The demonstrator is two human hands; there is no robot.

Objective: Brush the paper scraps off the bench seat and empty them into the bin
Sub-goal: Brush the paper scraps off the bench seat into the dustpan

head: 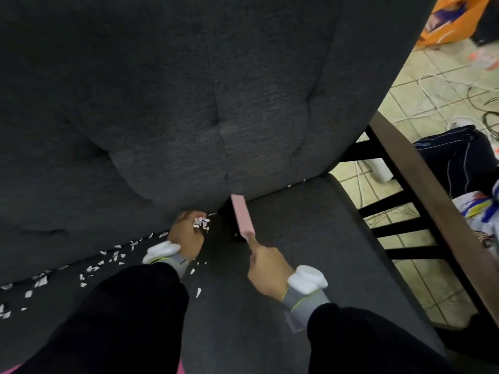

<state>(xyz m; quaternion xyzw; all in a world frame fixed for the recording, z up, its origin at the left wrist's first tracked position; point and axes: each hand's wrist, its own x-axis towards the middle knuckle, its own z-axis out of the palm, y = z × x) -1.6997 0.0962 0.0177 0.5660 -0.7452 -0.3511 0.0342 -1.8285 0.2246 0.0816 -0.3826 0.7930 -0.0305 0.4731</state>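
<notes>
A dark grey upholstered bench seat (283,265) with a tufted backrest (189,103) fills the view. White paper scraps (108,259) lie strewn along the crease between seat and backrest on the left. My left hand (186,233) is cupped at the crease and holds a small heap of scraps (201,224). My right hand (266,268) grips the handle of a pink brush (242,217), whose head points up toward the crease just right of my left hand. No bin is in view.
A dark wooden table edge (421,190) and a black chair frame (399,228) stand to the right of the bench. The tiled floor (421,85) holds white cables, dark clothing (459,155) and an orange bag (453,20).
</notes>
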